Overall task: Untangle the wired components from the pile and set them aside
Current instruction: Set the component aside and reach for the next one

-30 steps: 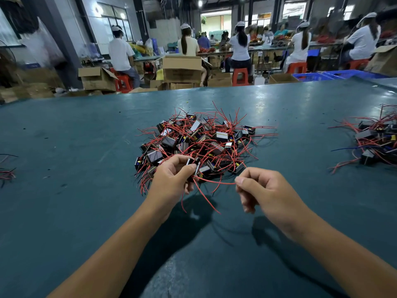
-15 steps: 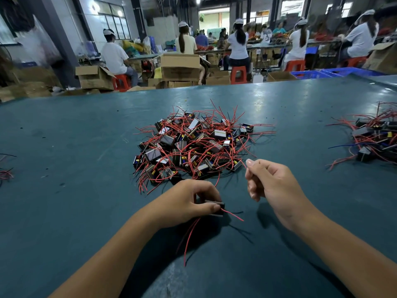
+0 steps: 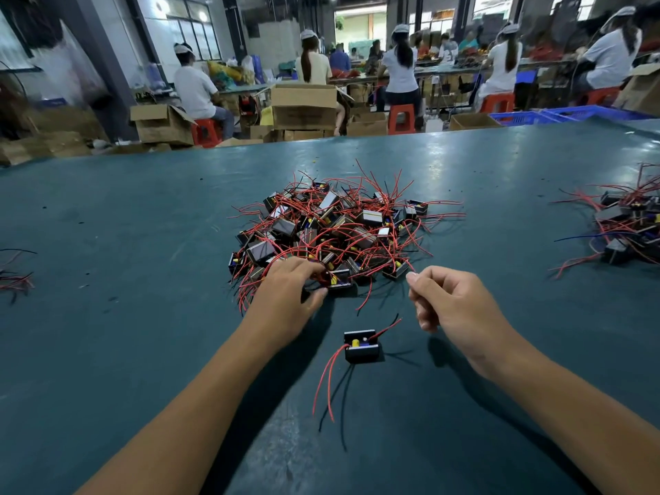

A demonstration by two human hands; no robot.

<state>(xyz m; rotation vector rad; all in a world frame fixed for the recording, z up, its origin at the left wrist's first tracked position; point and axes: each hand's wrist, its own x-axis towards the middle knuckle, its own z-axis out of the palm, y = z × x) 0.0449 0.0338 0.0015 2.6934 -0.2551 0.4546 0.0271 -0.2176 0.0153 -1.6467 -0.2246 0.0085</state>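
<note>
One component [image 3: 361, 346] lies alone on desk [image 3: 107, 226], between both wrists; one pile [image 3: 335, 232] beyond. Left hand [image 3: 285, 298] fingers grasp a pile-edge unit (black box); right hand [image 3: 453, 305] curled, seemingly empty.

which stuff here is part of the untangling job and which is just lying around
Part of the job:
- central pile of black box components with red wires
- single black component with red and black leads, set apart near the person
- left hand, reaching into the pile
- right hand, curled

Just lying about:
- second wired heap at right edge
- loose wires at left edge
- cardboard boxes behind the table
</note>
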